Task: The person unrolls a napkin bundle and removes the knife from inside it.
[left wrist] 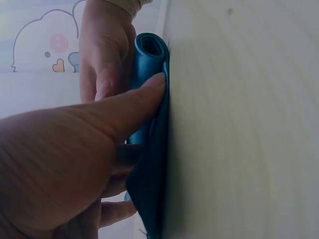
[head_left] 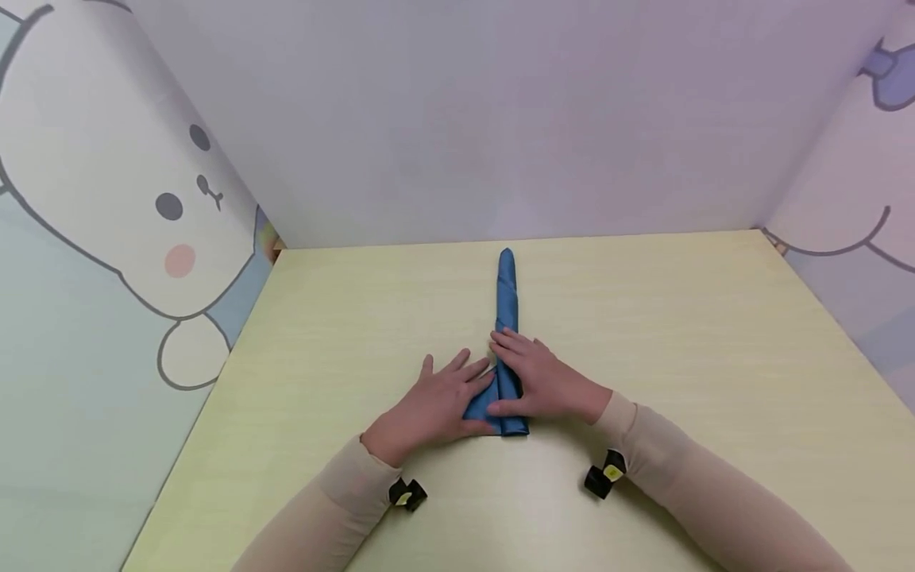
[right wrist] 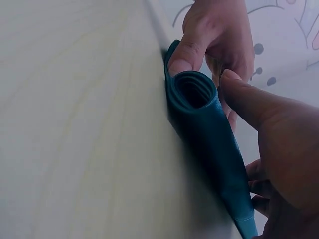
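A blue cloth (head_left: 507,294) lies on the table, rolled into a long narrow tube that tapers to a point at the far end. Its near end (right wrist: 197,94) shows several spiral layers, and a flat flap (head_left: 480,403) sticks out on the left. My left hand (head_left: 439,401) rests on this flap with its fingers spread, its thumb near the roll's near end. Lying across the tube from the right, my right hand (head_left: 546,381) touches it with extended fingers and thumb. Part of the cloth is hidden beneath both hands.
The pale wooden table (head_left: 343,318) meets a plain back wall (head_left: 457,119). Side walls with cartoon figures stand to the left (head_left: 86,159) and right. Each wrist carries a small black device (head_left: 604,474) on its inner side.
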Tool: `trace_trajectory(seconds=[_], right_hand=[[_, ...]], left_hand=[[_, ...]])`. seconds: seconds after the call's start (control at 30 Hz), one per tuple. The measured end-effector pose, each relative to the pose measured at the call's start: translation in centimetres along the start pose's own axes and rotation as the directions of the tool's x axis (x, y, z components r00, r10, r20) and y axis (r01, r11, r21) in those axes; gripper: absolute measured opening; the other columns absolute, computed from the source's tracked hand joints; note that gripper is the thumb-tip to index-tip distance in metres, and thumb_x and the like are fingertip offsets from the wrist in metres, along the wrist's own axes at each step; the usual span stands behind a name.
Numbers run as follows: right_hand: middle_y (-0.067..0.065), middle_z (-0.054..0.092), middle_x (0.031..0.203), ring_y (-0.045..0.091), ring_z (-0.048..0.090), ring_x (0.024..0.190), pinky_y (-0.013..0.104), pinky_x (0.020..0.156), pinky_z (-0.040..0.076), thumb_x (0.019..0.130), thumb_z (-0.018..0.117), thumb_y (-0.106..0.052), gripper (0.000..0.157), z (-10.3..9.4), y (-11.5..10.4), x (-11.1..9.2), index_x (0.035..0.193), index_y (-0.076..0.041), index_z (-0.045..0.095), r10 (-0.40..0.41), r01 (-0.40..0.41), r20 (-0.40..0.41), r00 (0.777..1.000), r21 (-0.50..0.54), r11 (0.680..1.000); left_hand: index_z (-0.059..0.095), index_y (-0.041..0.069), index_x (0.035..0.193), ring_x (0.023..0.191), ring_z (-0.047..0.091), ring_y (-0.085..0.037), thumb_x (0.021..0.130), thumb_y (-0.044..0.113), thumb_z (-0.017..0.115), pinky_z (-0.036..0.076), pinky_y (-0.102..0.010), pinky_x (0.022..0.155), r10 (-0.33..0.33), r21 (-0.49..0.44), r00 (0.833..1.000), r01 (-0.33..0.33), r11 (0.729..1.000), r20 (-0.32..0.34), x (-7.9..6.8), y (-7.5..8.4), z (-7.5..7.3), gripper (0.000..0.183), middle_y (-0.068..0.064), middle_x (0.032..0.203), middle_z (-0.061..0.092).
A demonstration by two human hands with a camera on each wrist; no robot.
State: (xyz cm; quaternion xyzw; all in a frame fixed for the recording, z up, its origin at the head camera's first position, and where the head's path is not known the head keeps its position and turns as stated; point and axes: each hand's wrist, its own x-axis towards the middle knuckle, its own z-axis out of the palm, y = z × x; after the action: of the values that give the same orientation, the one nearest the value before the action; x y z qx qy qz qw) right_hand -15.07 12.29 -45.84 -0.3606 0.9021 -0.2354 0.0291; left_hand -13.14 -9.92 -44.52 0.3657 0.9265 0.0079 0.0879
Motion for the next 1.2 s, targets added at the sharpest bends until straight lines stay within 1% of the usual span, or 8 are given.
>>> trace_trajectory(seconds=[0.1, 0.27, 0.5, 0.63, 0.83, 0.97, 1.1, 1.2], right_hand=[[0.014, 0.025, 0.156, 0.032, 0.014, 0.145, 0.065, 0.105, 0.023, 0.081, 0.058, -0.07, 0.102, 0.2, -0.1, -0.1, 0.149, 0.0, 0.031, 0.021, -0.021, 0.024, 1.0, -0.008, 1.0], [0.012, 0.021, 0.158, 0.029, 0.01, 0.146, 0.066, 0.105, 0.023, 0.081, 0.057, -0.071, 0.103, 0.3, -0.1, -0.3, 0.151, -0.002, 0.027, 0.041, -0.039, 0.054, 0.998, -0.036, 0.999], [0.011, 0.02, 0.158, 0.029, 0.01, 0.146, 0.066, 0.105, 0.022, 0.08, 0.062, -0.068, 0.103, -0.3, -0.4, -0.6, 0.151, -0.003, 0.027, 0.063, -0.06, 0.065, 0.996, -0.042, 0.997], [0.01, 0.021, 0.158, 0.029, 0.01, 0.146, 0.066, 0.105, 0.022, 0.08, 0.062, -0.067, 0.102, -0.3, -0.4, -0.8, 0.151, -0.003, 0.027, 0.069, -0.065, 0.068, 0.995, -0.056, 0.996], [0.007, 0.02, 0.159, 0.026, 0.01, 0.147, 0.065, 0.106, 0.021, 0.079, 0.062, -0.069, 0.103, -0.5, -0.2, -0.8, 0.152, -0.006, 0.027, 0.097, -0.092, 0.071, 0.993, -0.064, 0.994], [0.007, 0.02, 0.159, 0.027, 0.01, 0.147, 0.065, 0.106, 0.021, 0.079, 0.063, -0.068, 0.103, -0.5, -0.1, -0.9, 0.152, -0.006, 0.026, 0.102, -0.098, 0.07, 0.992, -0.059, 0.993], [0.006, 0.019, 0.159, 0.026, 0.01, 0.147, 0.065, 0.106, 0.021, 0.079, 0.062, -0.069, 0.103, -0.5, -0.1, -1.1, 0.153, -0.007, 0.025, 0.107, -0.102, 0.079, 0.991, -0.066, 0.993], [0.006, 0.018, 0.159, 0.026, 0.01, 0.147, 0.065, 0.106, 0.021, 0.079, 0.063, -0.068, 0.103, -0.6, -0.2, -1.3, 0.153, -0.007, 0.025, 0.116, -0.11, 0.084, 0.99, -0.074, 0.991]], left_hand=[[0.037, 0.021, 0.15, 0.145, 0.017, -0.028, 0.082, 0.074, 0.05, 0.025, -0.071, 0.099, -0.001, 0.008, 1.0, 0.001, 1.0, 0.0, -0.1, 0.1, -0.1, 0.087, 0.003, 0.157, 0.025], [0.037, 0.021, 0.15, 0.145, 0.018, -0.028, 0.083, 0.075, 0.049, 0.025, -0.071, 0.099, -0.003, 0.017, 1.0, 0.002, 1.0, 0.005, -0.1, 0.2, -0.3, 0.087, 0.003, 0.157, 0.026], [0.036, 0.022, 0.15, 0.145, 0.018, -0.028, 0.082, 0.075, 0.049, 0.025, -0.07, 0.1, -0.01, 0.003, 1.0, 0.01, 1.0, 0.014, 0.0, 0.2, -0.4, 0.087, 0.004, 0.157, 0.026], [0.036, 0.023, 0.15, 0.145, 0.018, -0.028, 0.082, 0.076, 0.049, 0.025, -0.069, 0.1, -0.015, 0.007, 1.0, 0.015, 1.0, 0.021, 0.0, 0.2, -0.2, 0.088, 0.005, 0.157, 0.025], [0.038, 0.022, 0.149, 0.145, 0.019, -0.029, 0.081, 0.075, 0.05, 0.025, -0.069, 0.1, -0.026, 0.007, 0.999, 0.026, 1.0, 0.037, 0.1, 0.2, -0.8, 0.087, 0.004, 0.157, 0.026], [0.038, 0.023, 0.149, 0.145, 0.019, -0.029, 0.082, 0.074, 0.051, 0.025, -0.069, 0.1, -0.035, 0.014, 0.998, 0.034, 0.999, 0.049, 0.0, 0.3, -1.1, 0.086, 0.004, 0.157, 0.026], [0.037, 0.023, 0.15, 0.145, 0.019, -0.029, 0.082, 0.074, 0.051, 0.025, -0.069, 0.1, -0.036, 0.012, 0.998, 0.036, 0.999, 0.059, -0.1, 0.4, -1.1, 0.086, 0.004, 0.157, 0.026], [0.037, 0.023, 0.15, 0.145, 0.019, -0.029, 0.082, 0.074, 0.051, 0.026, -0.069, 0.1, -0.032, 0.021, 0.998, 0.031, 0.999, 0.052, -0.1, 0.5, -1.0, 0.086, 0.004, 0.157, 0.026]])
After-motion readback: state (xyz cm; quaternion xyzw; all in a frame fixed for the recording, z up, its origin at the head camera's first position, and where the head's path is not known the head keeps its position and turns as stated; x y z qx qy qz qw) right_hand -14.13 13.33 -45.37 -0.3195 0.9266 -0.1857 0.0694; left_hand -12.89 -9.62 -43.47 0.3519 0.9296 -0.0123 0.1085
